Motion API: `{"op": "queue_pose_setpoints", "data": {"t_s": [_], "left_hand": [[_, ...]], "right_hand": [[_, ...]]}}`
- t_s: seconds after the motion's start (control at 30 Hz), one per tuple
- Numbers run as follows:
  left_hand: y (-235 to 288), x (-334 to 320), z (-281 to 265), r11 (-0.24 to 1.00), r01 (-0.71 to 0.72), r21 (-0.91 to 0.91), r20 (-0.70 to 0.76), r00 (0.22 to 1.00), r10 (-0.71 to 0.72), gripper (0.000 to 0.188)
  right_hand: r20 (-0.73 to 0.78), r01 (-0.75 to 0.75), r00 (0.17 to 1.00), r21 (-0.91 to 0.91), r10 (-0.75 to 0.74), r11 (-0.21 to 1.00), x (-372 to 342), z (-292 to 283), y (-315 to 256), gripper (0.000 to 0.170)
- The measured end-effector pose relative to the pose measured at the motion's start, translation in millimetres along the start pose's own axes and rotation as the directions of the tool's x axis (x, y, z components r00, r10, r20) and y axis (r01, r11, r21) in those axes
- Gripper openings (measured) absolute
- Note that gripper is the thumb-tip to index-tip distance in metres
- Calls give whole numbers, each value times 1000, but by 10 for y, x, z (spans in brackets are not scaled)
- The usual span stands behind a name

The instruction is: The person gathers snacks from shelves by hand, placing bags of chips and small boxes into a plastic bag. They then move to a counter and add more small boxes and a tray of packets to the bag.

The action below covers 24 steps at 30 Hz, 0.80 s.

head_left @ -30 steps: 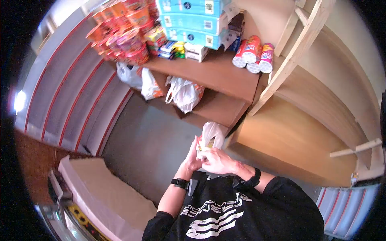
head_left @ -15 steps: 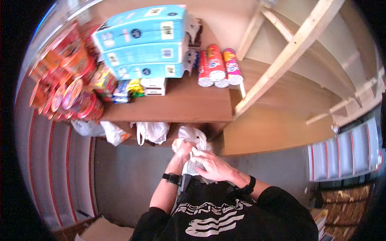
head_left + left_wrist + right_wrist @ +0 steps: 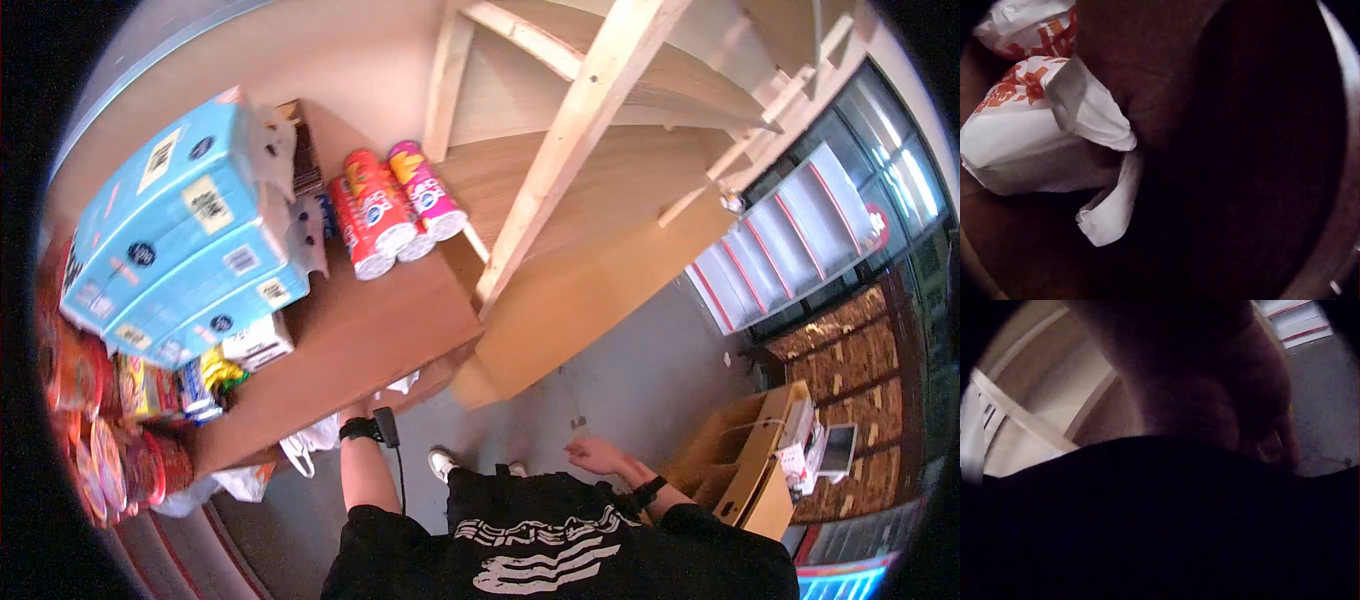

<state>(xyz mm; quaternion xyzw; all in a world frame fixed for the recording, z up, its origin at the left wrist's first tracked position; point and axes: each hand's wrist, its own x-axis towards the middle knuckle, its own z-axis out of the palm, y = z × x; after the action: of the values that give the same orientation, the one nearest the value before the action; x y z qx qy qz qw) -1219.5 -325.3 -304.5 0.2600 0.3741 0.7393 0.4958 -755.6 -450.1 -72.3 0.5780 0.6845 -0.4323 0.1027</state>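
Note:
In the head view my left forearm reaches beneath the edge of the brown shelf (image 3: pixel 370 345), which hides most of that hand. The left wrist view shows my left hand (image 3: pixel 1147 69) in deep shadow, gripping the twisted neck of a white plastic bag (image 3: pixel 1029 147) with orange print. Loose ends of the bag stick out beside the fingers. A second white-and-orange bag (image 3: pixel 1035 31) lies just behind it. My right hand (image 3: pixel 597 456) hangs at my right side over the grey floor, fingers loosely bent and holding nothing.
Blue tissue packs (image 3: pixel 190 230), chip canisters (image 3: pixel 385 215) and noodle cups (image 3: pixel 100 460) stand on the shelf. A wooden post (image 3: pixel 590 130) rises at its right end, beside a wood platform (image 3: pixel 590 310). Cardboard boxes (image 3: pixel 745 470) stand at the right.
The view has swung right. Both hands were together on a white bag before me; now they are apart, the left under the shelf top with the bag, the right lowered away.

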Motion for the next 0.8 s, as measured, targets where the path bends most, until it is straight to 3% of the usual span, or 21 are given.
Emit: {"op": "queue_pose_setpoints", "data": {"t_s": [0.13, 0.2, 0.23, 0.3, 0.33, 0.4, 0.53, 0.6, 0.67, 0.7, 0.73, 0.8], "left_hand": [[-29, 66, -87, 992, 32, 118, 84, 996, -42, 35], [-42, 87, -129, 983, 34, 183, 114, 992, -56, 35], [-36, 94, -137, 976, 38, 216, 125, 990, -67, 35], [-52, 103, -181, 959, 47, 279, 137, 987, -88, 35], [-58, 105, -200, 949, 50, 310, 141, 985, -98, 35], [-57, 106, -225, 926, 47, 375, 149, 983, -110, 35], [-46, 96, -256, 865, 19, 501, 174, 977, -122, 35], [-26, 76, -258, 828, 8, 561, 167, 978, -122, 35], [-17, 45, -278, 783, 8, 622, 136, 984, -117, 35], [466, -66, 327, 977, 100, 189, 107, 987, -121, 37], [432, -62, 267, 976, 100, 194, 90, 989, -119, 37], [304, -92, 75, 908, 420, 4, 17, 908, -420, 47]], "right_hand": [[-107, -110, 986, 133, 125, 985, -249, 361, 780, 37], [-143, -325, 902, 396, 407, 859, -479, 417, 846, 36], [-147, -329, 897, 407, 417, 852, -555, 491, 971, 36], [21, -584, 777, 395, 629, 709, -713, 710, 1343, 32], [22, -589, 772, 400, 635, 702, -849, 828, 1431, 32], [36, -448, 754, 759, 656, 473, -1038, 991, 1515, 29], [74, -430, 729, 823, 680, 371, -1242, 1128, 1580, 25], [105, -322, 740, 923, 664, 212, -1260, 1233, 1721, 19], [111, -362, 763, 889, 637, 280, -1216, 1273, 1790, 19], [118, -394, 782, 854, 612, 340, -1196, 1279, 1816, 19], [127, -404, 785, 846, 606, 346, -1146, 1263, 1867, 19], [176, -439, 759, 849, 627, 293, -1028, 1160, 1987, 23]]}}
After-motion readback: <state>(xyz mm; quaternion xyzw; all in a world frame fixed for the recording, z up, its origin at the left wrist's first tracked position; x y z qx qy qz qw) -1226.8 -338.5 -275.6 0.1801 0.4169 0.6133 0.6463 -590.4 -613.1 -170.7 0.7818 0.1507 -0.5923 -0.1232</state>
